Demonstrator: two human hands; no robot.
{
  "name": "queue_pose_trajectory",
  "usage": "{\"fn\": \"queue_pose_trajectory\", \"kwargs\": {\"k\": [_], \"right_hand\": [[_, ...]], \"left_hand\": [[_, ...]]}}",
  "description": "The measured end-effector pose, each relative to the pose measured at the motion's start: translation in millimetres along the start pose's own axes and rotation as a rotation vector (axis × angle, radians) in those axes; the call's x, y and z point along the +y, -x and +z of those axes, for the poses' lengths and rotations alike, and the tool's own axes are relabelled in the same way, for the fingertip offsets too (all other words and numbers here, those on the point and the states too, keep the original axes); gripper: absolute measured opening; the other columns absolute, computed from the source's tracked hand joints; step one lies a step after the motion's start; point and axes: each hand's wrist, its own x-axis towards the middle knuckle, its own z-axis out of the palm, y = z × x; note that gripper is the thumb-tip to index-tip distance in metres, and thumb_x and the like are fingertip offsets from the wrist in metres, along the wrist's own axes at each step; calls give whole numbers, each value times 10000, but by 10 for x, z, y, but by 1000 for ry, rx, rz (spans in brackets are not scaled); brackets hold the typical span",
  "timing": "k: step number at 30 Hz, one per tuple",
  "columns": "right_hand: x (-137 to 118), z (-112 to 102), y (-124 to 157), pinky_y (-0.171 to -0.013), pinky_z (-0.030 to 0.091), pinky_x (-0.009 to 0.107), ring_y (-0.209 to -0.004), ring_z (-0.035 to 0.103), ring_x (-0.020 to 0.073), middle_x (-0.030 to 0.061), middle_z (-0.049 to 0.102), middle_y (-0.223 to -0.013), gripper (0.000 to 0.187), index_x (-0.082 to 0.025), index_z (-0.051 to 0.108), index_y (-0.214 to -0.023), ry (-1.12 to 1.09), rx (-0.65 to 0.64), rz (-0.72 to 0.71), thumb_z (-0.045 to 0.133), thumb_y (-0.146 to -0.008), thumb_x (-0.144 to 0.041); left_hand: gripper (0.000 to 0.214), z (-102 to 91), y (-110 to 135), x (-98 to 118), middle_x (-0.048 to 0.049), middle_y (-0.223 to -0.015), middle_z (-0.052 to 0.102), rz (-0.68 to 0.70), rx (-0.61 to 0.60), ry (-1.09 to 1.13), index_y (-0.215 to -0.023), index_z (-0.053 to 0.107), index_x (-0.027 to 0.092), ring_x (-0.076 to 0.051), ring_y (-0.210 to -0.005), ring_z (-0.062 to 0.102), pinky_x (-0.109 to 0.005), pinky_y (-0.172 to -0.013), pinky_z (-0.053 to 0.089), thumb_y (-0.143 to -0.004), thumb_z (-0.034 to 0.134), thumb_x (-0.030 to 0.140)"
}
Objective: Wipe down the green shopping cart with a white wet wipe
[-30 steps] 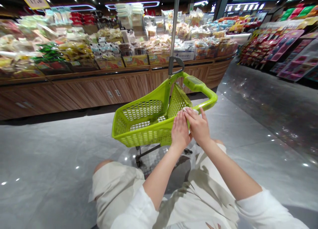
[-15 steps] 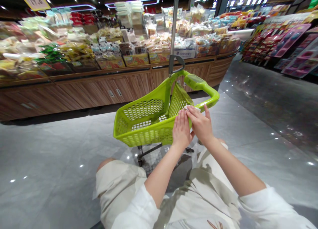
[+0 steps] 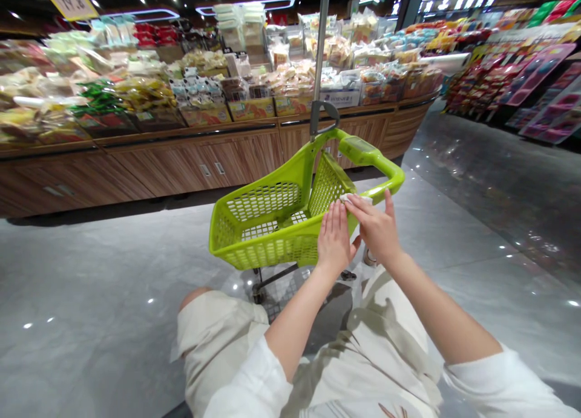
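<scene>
A lime-green shopping cart (image 3: pixel 267 245) with a perforated basket stands before my knees, its handle (image 3: pixel 394 175) toward the right. My left hand (image 3: pixel 334 239) lies open against the near side of the basket, fingers straight and together along the upper rim. Just right of it, my right hand (image 3: pixel 376 229) presses a white wipe (image 3: pixel 358 199) onto the green rim below the handle. Most of the wipe is hidden under the fingers, so I cannot tell whether it is tissue or cloth. The right index finger or another finger sticks up, apart from the rest.
Behind the cart runs a wooden display counter (image 3: pixel 181 164) heaped with packaged snacks. A metal pole with a grey ring (image 3: pixel 324 118) rises behind the basket. Racks of goods (image 3: pixel 540 85) stand at the right. Glossy grey tiles (image 3: pixel 113 273) cover the floor around my bent knees.
My right hand has slid slightly right along the rim with the wipe, opening a wider gap to my left hand. The left hand stays on the basket; the whole view has shifted a little.
</scene>
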Motion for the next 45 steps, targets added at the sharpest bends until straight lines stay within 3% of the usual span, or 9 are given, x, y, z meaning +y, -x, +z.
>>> {"fn": "queue_pose_trajectory", "kwargs": {"k": [6,13,20,27,30,34,36,41,45], "right_hand": [[571,-272,-133,-1198,29,650,-1236,611,260,75,687,-1281,559,-252,659,-1241,70,148,272,410,-794,-26],[-70,11,10,-1242,75,533,-1285,574,210,65,611,-1389,554,-244,605,-1312,0,-5,31,394,-849,-25],[575,-209,-118,-1212,3,607,-1262,594,259,90,671,-1305,552,-229,649,-1257,79,163,264,396,-811,-25],[-20,17,37,-1241,144,510,-1296,566,200,67,598,-1403,572,-231,587,-1334,10,2,-1,384,-841,-26],[211,-112,1,-1236,153,517,-1281,580,208,69,622,-1375,583,-228,608,-1310,31,8,28,378,-820,-13],[608,-255,-117,-1211,162,577,-1263,594,252,105,658,-1321,563,-217,653,-1250,93,164,273,396,-789,-19],[507,-190,-111,-1208,165,591,-1273,586,252,99,652,-1331,571,-214,639,-1268,96,173,279,390,-794,-16],[9,24,33,-1226,222,490,-1296,566,199,62,608,-1394,545,-223,622,-1290,26,6,8,394,-837,-24],[385,-153,-32,-1223,197,537,-1287,572,213,56,630,-1370,589,-239,625,-1293,49,29,78,408,-796,-10]], "left_hand": [[877,-28,2,23,-228,-1628,220,6,1,-19,-1541,86,-11,-287,-1534,140,-452,-1234,238,-943,437,527],[876,-16,-1,20,-253,-1613,243,4,-10,37,-1537,78,-12,-293,-1534,140,-466,-1227,265,-903,522,398],[874,-37,-4,37,-237,-1625,222,14,2,26,-1537,93,-13,-289,-1536,127,-460,-1231,250,-938,467,503],[865,-6,1,28,-247,-1615,244,22,2,64,-1540,59,-3,-292,-1534,128,-478,-1231,252,-918,499,407],[856,-30,0,32,-236,-1623,230,23,-4,59,-1543,68,6,-292,-1534,131,-475,-1231,248,-932,478,442],[871,-48,-7,54,-223,-1628,226,18,1,52,-1549,58,20,-286,-1535,134,-476,-1227,257,-940,463,492],[886,-38,-9,61,-235,-1625,223,17,3,43,-1544,56,4,-287,-1537,121,-473,-1227,258,-935,474,493],[873,-5,-1,49,-242,-1620,233,20,-8,40,-1536,84,-13,-291,-1536,117,-466,-1236,242,-913,514,421],[875,-16,3,47,-229,-1627,224,16,-1,20,-1539,94,-8,-280,-1538,117,-450,-1237,242,-928,490,479]]}}
